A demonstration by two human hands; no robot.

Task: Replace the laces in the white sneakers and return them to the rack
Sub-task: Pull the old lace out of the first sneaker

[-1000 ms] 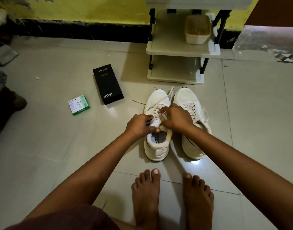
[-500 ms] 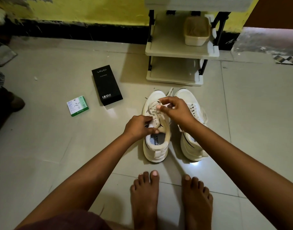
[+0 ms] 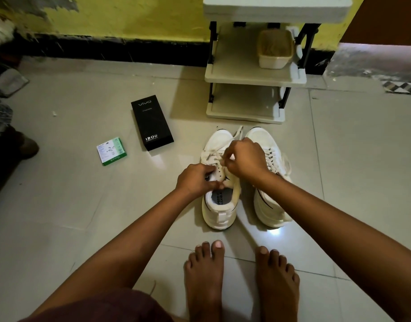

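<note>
Both hands are working on the left white sneaker (image 3: 219,201), near the middle of the frame. The left hand (image 3: 195,180) is gripping the side of the shoe's opening, with its fingers curled over the white flap with the lace holes. The right hand (image 3: 245,160) is sitting over the front of the same shoe, and its fingers are pinching the cream flat shoelace (image 3: 215,155) that is lying loose across the shoe top.

The right white sneaker (image 3: 269,198) is standing just beside the first one, on its right, with its laces already crossing through the holes. The right arm is passing over it. Both shoes are pointing toward the top of the frame and are sitting on the pale shiny tile floor (image 3: 83,217).

Just above the shoes, the cream plastic shoe rack with black posts (image 3: 253,77) is standing against the yellow wall (image 3: 141,17). A cream square tub (image 3: 275,51) is sitting on its middle shelf, on the right side.

Left of the shoes, a long black phone box with white letters (image 3: 152,123) is lying flat on the floor. A small green and white box (image 3: 111,151) is lying near it, further left.

Two bare feet (image 3: 205,275) are resting on the tiles at the bottom of the frame.
</note>
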